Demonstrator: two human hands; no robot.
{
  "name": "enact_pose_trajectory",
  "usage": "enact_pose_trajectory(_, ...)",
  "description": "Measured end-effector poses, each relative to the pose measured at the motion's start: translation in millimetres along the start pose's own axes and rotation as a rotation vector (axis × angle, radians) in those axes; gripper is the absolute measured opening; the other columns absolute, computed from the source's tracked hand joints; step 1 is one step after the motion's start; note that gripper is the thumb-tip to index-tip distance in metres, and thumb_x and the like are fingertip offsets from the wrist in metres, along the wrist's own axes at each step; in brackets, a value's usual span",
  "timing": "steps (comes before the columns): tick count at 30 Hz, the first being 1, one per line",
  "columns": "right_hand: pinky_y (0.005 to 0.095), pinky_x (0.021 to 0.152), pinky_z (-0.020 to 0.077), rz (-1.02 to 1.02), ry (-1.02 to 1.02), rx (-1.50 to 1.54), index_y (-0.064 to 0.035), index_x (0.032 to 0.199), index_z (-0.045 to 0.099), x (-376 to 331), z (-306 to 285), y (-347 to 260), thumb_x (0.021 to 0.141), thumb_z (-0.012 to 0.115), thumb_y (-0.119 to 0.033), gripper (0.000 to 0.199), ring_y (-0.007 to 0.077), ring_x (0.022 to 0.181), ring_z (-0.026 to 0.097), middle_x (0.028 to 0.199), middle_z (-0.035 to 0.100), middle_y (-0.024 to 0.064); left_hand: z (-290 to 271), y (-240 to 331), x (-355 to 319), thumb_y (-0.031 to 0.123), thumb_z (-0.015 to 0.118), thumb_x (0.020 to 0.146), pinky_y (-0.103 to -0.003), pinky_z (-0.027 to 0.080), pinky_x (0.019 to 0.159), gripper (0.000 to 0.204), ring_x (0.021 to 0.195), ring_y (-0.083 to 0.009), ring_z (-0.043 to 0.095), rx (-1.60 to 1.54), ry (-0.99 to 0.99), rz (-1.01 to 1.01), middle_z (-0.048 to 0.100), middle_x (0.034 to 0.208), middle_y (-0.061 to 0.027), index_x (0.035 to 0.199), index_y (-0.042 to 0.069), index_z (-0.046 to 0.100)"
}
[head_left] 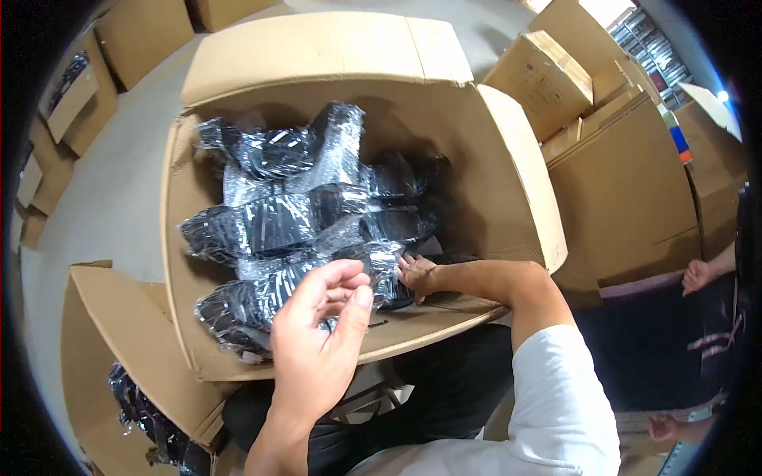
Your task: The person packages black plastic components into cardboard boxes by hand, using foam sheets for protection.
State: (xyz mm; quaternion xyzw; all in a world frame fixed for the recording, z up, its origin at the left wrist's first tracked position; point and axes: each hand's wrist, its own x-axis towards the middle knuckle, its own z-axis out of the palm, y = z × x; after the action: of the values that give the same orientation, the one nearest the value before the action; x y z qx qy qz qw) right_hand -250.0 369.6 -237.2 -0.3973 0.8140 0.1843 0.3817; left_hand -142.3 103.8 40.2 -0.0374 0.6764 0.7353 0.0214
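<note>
A large open cardboard box (468, 119) stands in front of me with several black parts inside, each wrapped in clear plastic film. My right hand (417, 278) reaches into the box, fingers spread against the end of the nearest wrapped black part (254, 303). Above the near edge of that part hovers my left hand (321, 329), fingers loosely curved and thumb apart, with nothing seen in it. Another wrapped black part (274, 224) lies in the middle, and one more (278, 152) sits at the far side. My left hand hides some of the nearest part.
At the lower left another open box (119, 317) holds wrapped black parts (151, 412). Closed and open cartons (544, 83) crowd the right side, and more boxes (147, 40) line the far left. A person's hand (696, 275) shows at the right edge.
</note>
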Motion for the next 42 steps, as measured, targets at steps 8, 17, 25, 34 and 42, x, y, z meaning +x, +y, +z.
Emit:
enact_pose_trajectory(8,0.0450,0.082,0.0567,0.019,-0.121,0.079,-0.0024,0.097,0.076,-9.5,-59.4,46.6,0.080,0.076,-0.056,0.056,0.0322,0.094,0.070,0.099,0.073,0.0173,-7.4,3.2,-6.7,0.007,0.065,0.097,-0.024,0.053,0.080,0.025,0.089,-0.0080,0.064,0.017,0.057,0.058,0.069,0.100,-0.0060,0.119,-0.004,0.064)
enact_pose_trajectory(17,0.0382,0.087,0.0529,0.003,0.213,0.785,0.0010,0.111,0.073,-183.4,-150.0,-50.6,0.095,0.068,-0.036,0.040,0.0186,0.095,0.068,0.104,0.075,0.0182,-45.5,26.7,-95.6,0.013,0.064,0.096,-0.037,0.055,0.076,0.021,0.090,-0.0277,0.069,0.291,-0.103,0.373,0.067,0.103,-0.0171,0.110,-0.002,0.063)
enact_pose_trajectory(25,0.0399,0.069,0.0523,0.209,0.949,0.914,0.0024,0.094,0.073,-208.2,-125.3,-86.8,0.096,0.067,-0.030,0.033,0.0284,0.073,0.067,0.081,0.069,0.0196,-180.1,-10.6,-225.1,-0.001,0.067,0.087,-0.030,0.053,0.079,0.016,0.085,-0.0227,0.068,0.503,0.682,0.043,0.070,0.093,-0.0115,0.103,0.000,0.068)
enact_pose_trajectory(34,0.0351,0.092,0.0522,0.206,1.423,1.004,0.0011,0.111,0.069,-252.5,-64.2,-126.1,0.092,0.069,-0.012,0.023,0.0271,0.105,0.068,0.111,0.071,0.0151,-160.7,-61.7,-198.3,-0.004,0.062,0.093,-0.036,0.050,0.088,0.014,0.096,-0.0282,0.060,1.228,0.598,0.435,0.059,0.104,-0.0156,0.107,-0.006,0.064)
enact_pose_trajectory(42,0.0373,0.093,0.0538,1.116,0.951,1.464,0.0027,0.117,0.069,-253.0,232.4,-142.7,0.089,0.071,-0.024,0.039,0.0326,0.105,0.069,0.116,0.070,0.0203,-129.9,-38.8,-190.5,0.010,0.075,0.089,-0.043,0.053,0.077,0.015,0.085,-0.0331,0.062,1.404,0.624,0.517,0.063,0.093,-0.0212,0.091,-0.004,0.071)
